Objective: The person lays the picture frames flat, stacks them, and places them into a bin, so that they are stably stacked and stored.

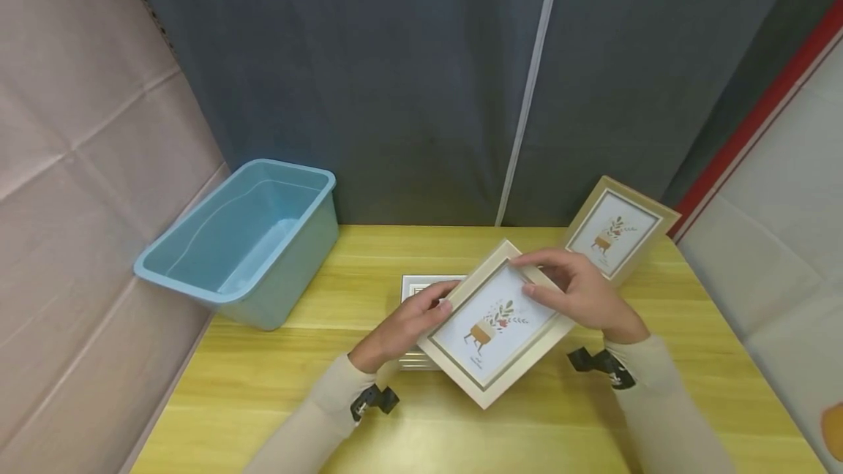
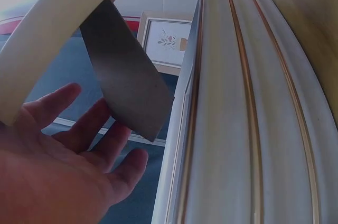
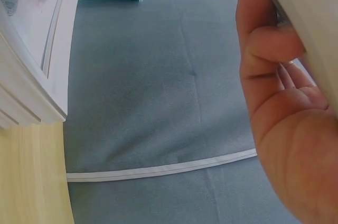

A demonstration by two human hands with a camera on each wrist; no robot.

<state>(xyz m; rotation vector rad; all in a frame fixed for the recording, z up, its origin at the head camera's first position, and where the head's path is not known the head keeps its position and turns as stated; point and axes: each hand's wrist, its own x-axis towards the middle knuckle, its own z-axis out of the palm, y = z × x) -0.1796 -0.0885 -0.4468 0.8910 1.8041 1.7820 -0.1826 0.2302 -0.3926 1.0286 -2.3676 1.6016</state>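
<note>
A cream picture frame with a plant drawing is held up tilted, face toward the head camera. My left hand holds its left edge, thumb on the front and fingers behind. In the left wrist view, those fingers are spread beside the frame's grey stand leg. My right hand grips the upper right edge, its thumb over the front; the right wrist view shows fingers curled at the border. Below the held frame, partly hidden, lies a stack of white frames with gold lines on their sides.
A similar frame with a tan border stands tilted at the table's back right. At the left is a blue plastic bin. Behind the yellow wood-grain table hangs a dark grey curtain; pale sheets flank both sides.
</note>
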